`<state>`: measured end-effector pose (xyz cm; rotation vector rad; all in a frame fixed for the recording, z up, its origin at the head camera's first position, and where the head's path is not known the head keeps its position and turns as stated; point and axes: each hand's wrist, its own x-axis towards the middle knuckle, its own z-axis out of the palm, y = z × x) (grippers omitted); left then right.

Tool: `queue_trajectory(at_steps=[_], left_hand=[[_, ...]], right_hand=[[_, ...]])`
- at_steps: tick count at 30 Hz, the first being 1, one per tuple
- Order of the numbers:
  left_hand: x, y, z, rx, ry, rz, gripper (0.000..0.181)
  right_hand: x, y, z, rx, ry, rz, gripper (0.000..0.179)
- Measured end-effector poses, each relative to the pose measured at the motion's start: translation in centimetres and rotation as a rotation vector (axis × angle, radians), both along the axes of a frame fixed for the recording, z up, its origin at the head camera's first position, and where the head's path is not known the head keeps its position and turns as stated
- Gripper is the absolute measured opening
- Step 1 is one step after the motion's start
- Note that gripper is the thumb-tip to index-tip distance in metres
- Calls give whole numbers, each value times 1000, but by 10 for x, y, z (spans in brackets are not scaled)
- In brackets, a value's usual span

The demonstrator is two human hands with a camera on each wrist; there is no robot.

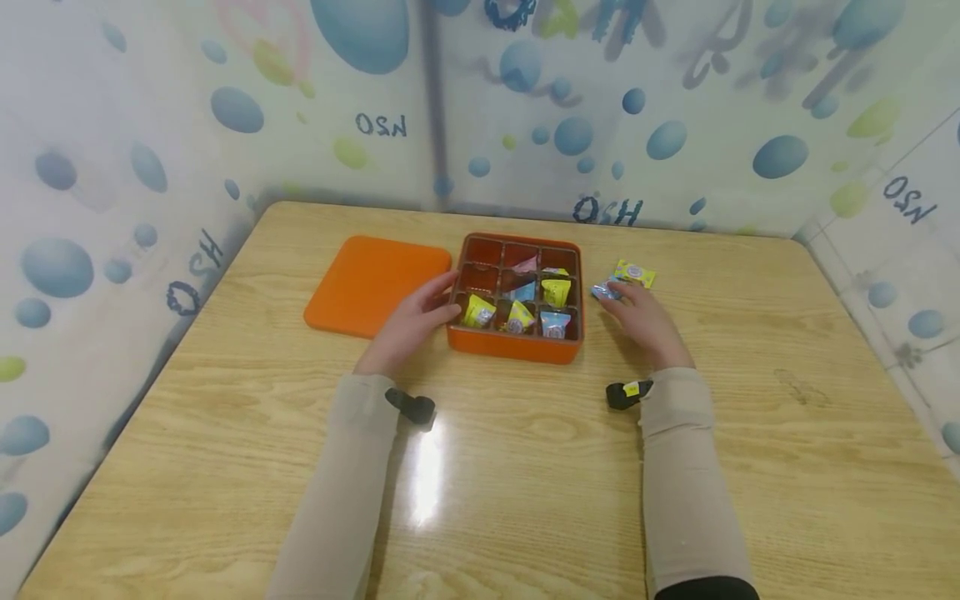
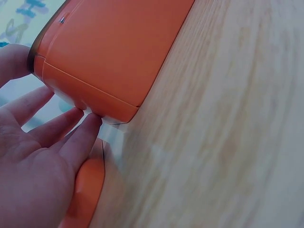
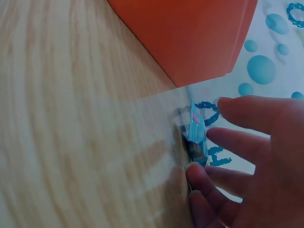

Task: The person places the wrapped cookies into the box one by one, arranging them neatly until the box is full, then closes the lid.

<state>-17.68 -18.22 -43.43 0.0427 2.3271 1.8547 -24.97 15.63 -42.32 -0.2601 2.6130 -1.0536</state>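
An orange box [image 1: 513, 346] holds a brown divided tray with several wrapped sweets in yellow, blue and pink. My left hand [image 1: 408, 332] rests against the box's left side, its fingertips touching the wall and the thumb near the rim. To the right of the box, my right hand [image 1: 647, 329] reaches over a blue wrapped sweet [image 1: 604, 289] lying on the table. In the right wrist view, relaxed fingers surround this blue sweet [image 3: 198, 137]; one fingertip seems to touch it, without a clear pinch. Just behind lies a yellow wrapped sweet [image 1: 635, 273].
The orange lid [image 1: 367, 287] lies flat on the wooden table [image 1: 517, 467], left of the box. Behind the table's far edge stands a patterned wall [image 1: 487, 108], with further wall surfaces at both sides.
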Motion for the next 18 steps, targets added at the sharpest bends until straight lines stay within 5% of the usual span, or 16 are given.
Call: queue_trajectory(at_steps=[10, 18], left_hand=[[0, 0, 2, 17, 3, 5, 52], [0, 1, -1, 20, 20, 3, 52]], right_hand=[[0, -2, 3, 5, 31, 22, 46], [1, -5, 1, 42, 7, -68, 38]])
